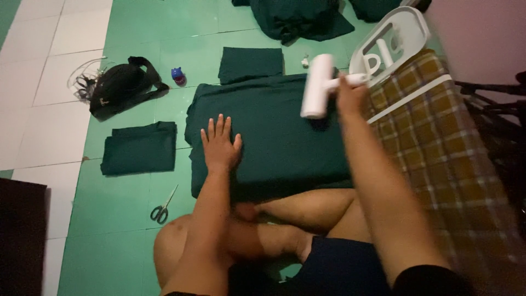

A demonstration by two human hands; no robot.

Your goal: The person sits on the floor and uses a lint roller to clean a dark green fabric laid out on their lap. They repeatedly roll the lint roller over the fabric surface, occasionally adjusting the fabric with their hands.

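Under the right hand [350, 96], a white lint roller [319, 86] hangs just above the folded dark green cloth [285, 137], its handle closed in that hand's fist. Beside it the left hand [220, 145] lies flat on the same cloth, fingers spread wide, holding nothing. Left of that hand lie a smaller folded green piece [139, 148] and scissors [163, 207] on the green floor; beyond them, a black bag [121, 85].

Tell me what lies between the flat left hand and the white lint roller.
Head view: only bare dark green folded cloth between the left hand and the white lint roller.
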